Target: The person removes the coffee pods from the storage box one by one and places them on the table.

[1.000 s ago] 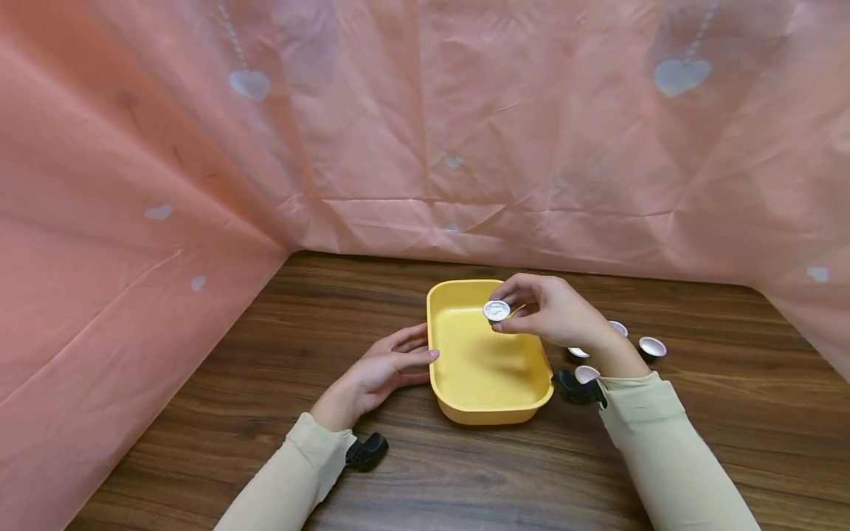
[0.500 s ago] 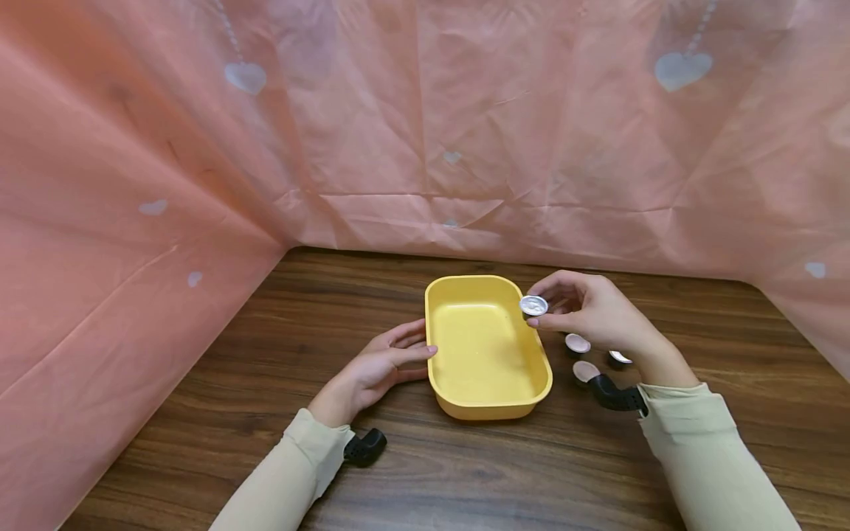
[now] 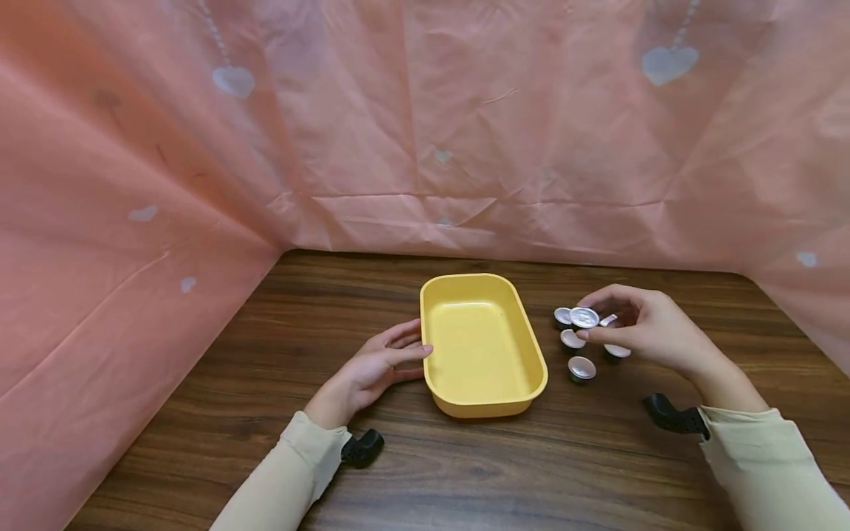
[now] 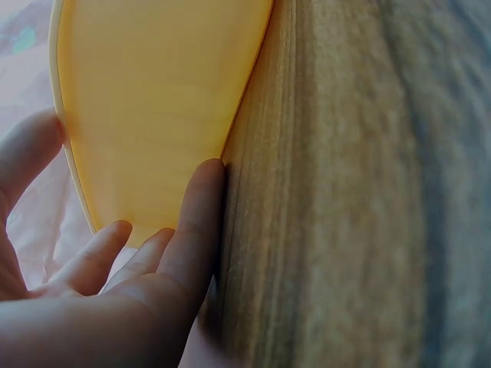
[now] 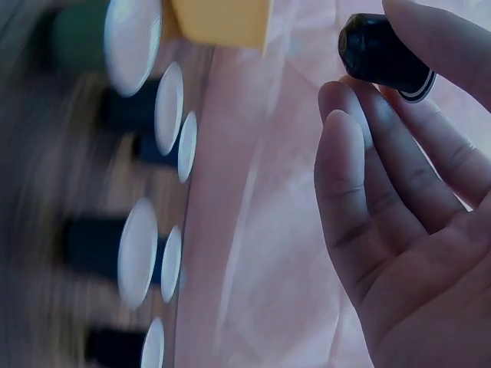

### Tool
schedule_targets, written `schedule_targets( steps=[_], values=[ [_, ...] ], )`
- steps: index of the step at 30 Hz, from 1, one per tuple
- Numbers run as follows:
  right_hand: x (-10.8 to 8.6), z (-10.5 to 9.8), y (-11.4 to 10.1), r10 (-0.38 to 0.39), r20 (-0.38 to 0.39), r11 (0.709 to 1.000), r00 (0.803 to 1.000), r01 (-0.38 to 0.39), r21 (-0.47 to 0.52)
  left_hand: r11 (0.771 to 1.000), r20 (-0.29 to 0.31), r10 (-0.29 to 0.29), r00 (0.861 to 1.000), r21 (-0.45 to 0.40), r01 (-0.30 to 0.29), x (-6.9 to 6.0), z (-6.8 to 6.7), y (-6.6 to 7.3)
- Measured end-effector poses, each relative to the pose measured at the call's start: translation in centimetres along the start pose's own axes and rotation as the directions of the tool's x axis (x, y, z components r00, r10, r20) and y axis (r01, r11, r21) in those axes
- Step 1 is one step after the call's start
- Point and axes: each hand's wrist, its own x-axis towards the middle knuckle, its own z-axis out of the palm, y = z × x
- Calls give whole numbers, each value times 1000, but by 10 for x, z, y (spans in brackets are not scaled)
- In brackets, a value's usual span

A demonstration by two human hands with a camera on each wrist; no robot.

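My right hand (image 3: 664,332) pinches a coffee capsule (image 3: 584,318) by its sides, foil lid up, above a loose group of others. In the right wrist view the held capsule (image 5: 380,52) has a dark body and lies between thumb and fingertips. Several capsules stand lid up on the table below, among them one nearest me (image 3: 581,369) and a green-bodied one (image 5: 80,38). My left hand (image 3: 368,369) rests its straight fingers against the outer left wall of a yellow bin (image 3: 488,410), thumb touching the rim, as the left wrist view (image 4: 161,153) also shows.
The bin and capsules stand on a dark wood-grain table (image 3: 425,472). A pink sheet (image 3: 491,162) with pale hearts hangs behind and along the left side. Black wrist-worn pieces (image 3: 361,448) stick out from both cuffs.
My right hand has carried the capsule from above the bin rightward to above the group of capsules. More of that group shows now. The left hand stays at the bin's wall.
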Motion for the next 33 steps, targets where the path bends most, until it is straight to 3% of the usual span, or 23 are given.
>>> schedule_targets(
  steps=[11,33],
  values=[
    [-28,-23,32,2,-76,999,997,-6,-53,1000,-26,-14,1000,-1,14,2,0,1],
    [-43,-14,77,-9,68,997,998,14,-81,1000,-27,-13,1000,-4,13,2,1,2]
  ],
)
